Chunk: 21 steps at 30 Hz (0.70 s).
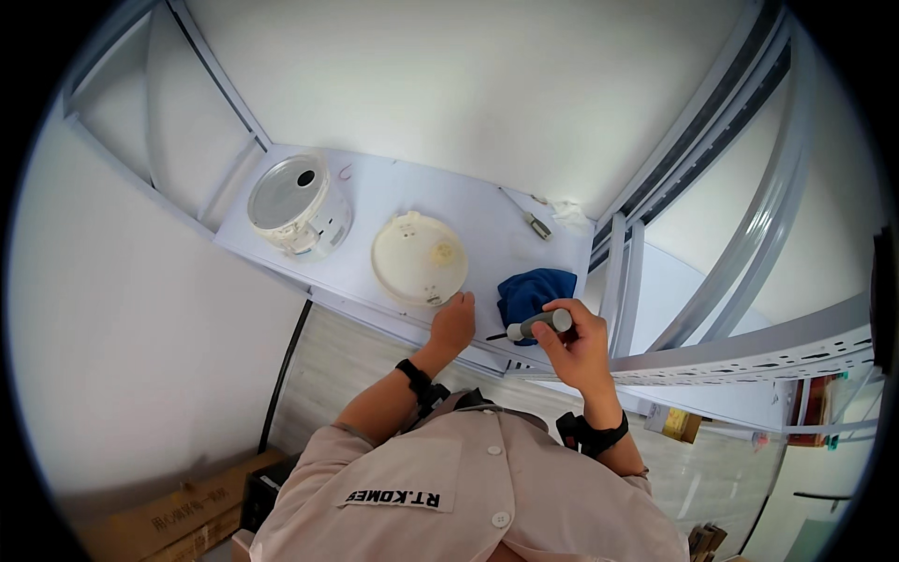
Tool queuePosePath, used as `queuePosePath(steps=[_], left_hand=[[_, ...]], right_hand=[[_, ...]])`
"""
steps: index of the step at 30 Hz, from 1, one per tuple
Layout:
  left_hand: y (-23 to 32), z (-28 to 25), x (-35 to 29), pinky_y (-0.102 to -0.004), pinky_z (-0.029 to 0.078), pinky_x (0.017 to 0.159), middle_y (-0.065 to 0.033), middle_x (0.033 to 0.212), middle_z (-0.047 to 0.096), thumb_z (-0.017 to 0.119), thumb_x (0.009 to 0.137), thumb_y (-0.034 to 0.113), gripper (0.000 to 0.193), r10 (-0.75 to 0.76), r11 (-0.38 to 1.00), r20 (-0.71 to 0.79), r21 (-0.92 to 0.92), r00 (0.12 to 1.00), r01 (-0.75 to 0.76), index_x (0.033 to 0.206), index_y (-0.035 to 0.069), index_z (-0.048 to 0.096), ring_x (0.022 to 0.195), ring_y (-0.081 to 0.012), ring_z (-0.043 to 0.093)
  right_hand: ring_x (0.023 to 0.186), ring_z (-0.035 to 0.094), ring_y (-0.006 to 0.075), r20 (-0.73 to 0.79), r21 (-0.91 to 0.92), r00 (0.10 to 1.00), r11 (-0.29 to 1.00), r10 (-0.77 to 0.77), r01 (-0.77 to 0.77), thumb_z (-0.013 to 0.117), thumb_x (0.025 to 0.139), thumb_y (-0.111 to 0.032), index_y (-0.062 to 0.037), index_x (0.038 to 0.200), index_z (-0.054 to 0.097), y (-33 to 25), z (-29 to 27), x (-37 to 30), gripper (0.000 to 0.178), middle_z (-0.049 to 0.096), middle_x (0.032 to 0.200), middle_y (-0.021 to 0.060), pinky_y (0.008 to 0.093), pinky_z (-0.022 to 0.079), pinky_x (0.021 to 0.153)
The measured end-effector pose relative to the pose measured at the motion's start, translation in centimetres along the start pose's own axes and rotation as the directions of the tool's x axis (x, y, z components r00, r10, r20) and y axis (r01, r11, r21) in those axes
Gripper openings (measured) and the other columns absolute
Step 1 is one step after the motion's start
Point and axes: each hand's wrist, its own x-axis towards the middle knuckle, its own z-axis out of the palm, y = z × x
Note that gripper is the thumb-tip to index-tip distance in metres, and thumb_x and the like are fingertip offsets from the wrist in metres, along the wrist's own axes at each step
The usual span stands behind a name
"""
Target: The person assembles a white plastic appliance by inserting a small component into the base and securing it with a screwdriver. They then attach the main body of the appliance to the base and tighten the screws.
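Observation:
My right hand (582, 348) is closed around the grey handle of a screwdriver (536, 326), its dark tip pointing left over the shelf's front edge. Right behind it lies a crumpled dark blue cloth (538, 288). My left hand (455, 323) has its fingers curled together at the near right rim of a round off-white plastic cover (412, 258). Whether a small thing sits between those fingers is hidden. The cover lies flat, with a yellowish patch and small holes or fittings on its face.
A white drum-shaped housing (323, 225) with a grey top and a dark round hole stands on the left of the white shelf (361, 192). A second screwdriver (537, 225) lies at the back right, by crumpled clear plastic (569, 215). Grey metal uprights (613, 281) border the shelf's right end.

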Motion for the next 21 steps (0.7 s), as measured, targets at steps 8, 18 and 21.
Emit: queuePosePath(steps=[8,18,21], left_hand=[[0.4,-0.5,0.7,-0.0448,0.063,0.081,-0.0210,0.102,0.068,0.060,0.094,0.000,0.012,-0.092,0.995,0.139,0.057,0.986,0.084,0.105,0.001,0.054,0.096,-0.0406,0.073],[-0.6,-0.8,0.4,-0.0490,0.061,0.084,-0.0258,0.101,0.068,0.060,0.098,0.005,0.009,-0.024,1.000,0.187,0.007,0.982,0.023,0.101,-0.003,0.062,0.095,-0.0434,0.071],[-2.3,-0.3,0.6,-0.0521,0.059,0.084,-0.0266,0.098,0.068,0.061,0.098,0.009,0.012,0.001,0.999,0.232,-0.050,0.973,0.011,0.098,-0.003,0.063,0.095,-0.0449,0.070]], right_hand=[[0.070,0.059,0.0030,0.013,-0.003,1.000,1.000,-0.013,0.013,0.079,0.096,-0.010,-0.0014,0.114,0.067,0.1,-0.4,0.2,0.024,0.072,0.085,0.0025,0.0187,0.045,0.059],[0.066,0.067,0.0088,-0.044,0.006,0.999,1.000,0.005,-0.005,0.083,0.092,-0.015,-0.0024,0.112,0.069,0.1,-0.2,0.0,0.027,0.073,0.081,0.0063,0.0237,0.052,0.060],[0.066,0.067,0.0088,-0.024,-0.004,1.000,1.000,0.003,-0.003,0.083,0.092,-0.015,-0.0024,0.113,0.069,-0.2,-0.1,-0.2,0.028,0.073,0.081,0.0062,0.0237,0.052,0.060]])
